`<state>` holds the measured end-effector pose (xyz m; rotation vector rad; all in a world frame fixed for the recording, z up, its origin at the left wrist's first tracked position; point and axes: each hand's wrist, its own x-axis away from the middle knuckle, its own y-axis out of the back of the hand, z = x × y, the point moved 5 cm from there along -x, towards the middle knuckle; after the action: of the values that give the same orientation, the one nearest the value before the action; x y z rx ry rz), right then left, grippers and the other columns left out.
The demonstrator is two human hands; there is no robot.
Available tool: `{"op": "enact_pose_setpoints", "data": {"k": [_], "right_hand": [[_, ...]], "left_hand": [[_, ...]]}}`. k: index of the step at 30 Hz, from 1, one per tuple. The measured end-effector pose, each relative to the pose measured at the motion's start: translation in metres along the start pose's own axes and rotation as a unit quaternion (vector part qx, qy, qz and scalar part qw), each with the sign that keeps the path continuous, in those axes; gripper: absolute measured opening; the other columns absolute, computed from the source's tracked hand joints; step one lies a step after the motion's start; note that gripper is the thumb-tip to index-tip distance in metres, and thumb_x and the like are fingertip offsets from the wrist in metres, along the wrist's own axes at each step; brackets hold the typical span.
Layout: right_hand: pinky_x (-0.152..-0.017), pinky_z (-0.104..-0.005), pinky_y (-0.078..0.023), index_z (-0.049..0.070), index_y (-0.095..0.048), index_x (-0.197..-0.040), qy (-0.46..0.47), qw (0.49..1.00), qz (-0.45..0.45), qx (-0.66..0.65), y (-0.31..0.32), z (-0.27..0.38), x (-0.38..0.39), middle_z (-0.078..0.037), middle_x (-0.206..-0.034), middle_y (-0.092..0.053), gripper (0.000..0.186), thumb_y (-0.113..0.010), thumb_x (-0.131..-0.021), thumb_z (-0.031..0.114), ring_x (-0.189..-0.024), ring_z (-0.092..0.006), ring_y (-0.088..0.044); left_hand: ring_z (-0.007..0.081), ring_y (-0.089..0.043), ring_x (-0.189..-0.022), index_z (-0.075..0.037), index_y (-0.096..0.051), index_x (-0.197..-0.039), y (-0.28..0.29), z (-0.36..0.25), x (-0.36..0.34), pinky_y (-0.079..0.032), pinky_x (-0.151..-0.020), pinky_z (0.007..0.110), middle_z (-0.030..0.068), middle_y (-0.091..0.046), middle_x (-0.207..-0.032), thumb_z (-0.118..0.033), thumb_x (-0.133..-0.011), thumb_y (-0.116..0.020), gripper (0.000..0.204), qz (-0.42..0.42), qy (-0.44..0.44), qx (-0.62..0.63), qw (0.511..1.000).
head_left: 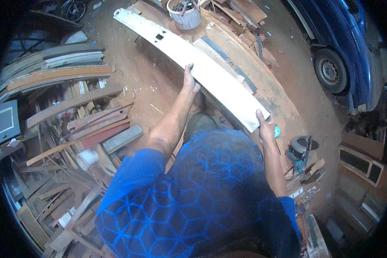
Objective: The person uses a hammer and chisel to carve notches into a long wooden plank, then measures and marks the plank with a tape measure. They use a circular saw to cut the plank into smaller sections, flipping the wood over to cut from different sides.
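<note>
A long white wooden board (193,61), with a small square hole near its far end, slants across the view from far left to near right. My left hand (191,79) grips its near edge around the middle, thumb on top and fingers hidden underneath. At the right end, my right hand (265,125) clasps the board's corner, its thumb lying on the upper face. Beneath and beyond the board stretches a brown workbench top (284,101). On that bench lies a dark grey strip (228,60), partly covered by the board.
A white bucket (185,16) with tools stands at the far end of the bench. Near my right arm sits a circular saw (303,148). Piled timber (86,129) fills the left side. A blue vehicle (352,56) is parked at the far right.
</note>
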<state>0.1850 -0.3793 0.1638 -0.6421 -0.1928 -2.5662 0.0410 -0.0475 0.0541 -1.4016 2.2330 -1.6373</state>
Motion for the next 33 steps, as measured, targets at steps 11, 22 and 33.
{"op": "enact_pose_setpoints", "data": {"k": [11, 22, 33], "right_hand": [[-0.097, -0.0403, -0.052, -0.003, -0.052, -0.137, -0.009, 0.993, -0.077, 0.093, 0.042, -0.020, -0.132, -0.021, -0.120, -0.067, 0.055, -0.073, -0.096, 0.028, -0.114, -0.0264, -0.064], [-0.099, -0.0527, -0.049, 0.012, -0.040, -0.148, -0.057, 0.746, -0.225, 0.624, 0.143, -0.152, -0.046, -0.028, -0.134, -0.053, 0.075, -0.077, -0.086, 0.033, -0.116, -0.0431, -0.060], [-0.084, -0.0509, -0.054, 0.008, -0.052, -0.125, -0.158, 0.822, -0.141, 0.528, 0.161, -0.156, -0.081, -0.017, -0.103, -0.070, 0.063, -0.082, -0.080, 0.041, -0.100, -0.0390, -0.066]], "left_hand": [[0.0264, -0.061, -0.114, 0.002, -0.043, -0.148, 0.007, 0.016, -0.042, -0.059, -0.090, 0.036, 0.0214, -0.050, -0.146, -0.043, -0.102, -0.059, 0.066, -0.052, 0.175, -0.388, 0.903], [0.0165, -0.068, -0.089, -0.009, -0.062, -0.113, 0.175, -0.075, 0.071, -0.056, -0.072, 0.034, 0.0046, -0.067, -0.087, -0.043, -0.105, -0.054, 0.037, -0.278, 0.251, -0.475, 0.796], [0.0402, -0.053, -0.128, -0.010, -0.059, -0.138, 0.032, 0.006, -0.040, -0.041, -0.110, 0.051, 0.0232, -0.057, -0.135, -0.024, -0.097, -0.056, 0.043, 0.229, -0.133, -0.883, 0.389]]}}
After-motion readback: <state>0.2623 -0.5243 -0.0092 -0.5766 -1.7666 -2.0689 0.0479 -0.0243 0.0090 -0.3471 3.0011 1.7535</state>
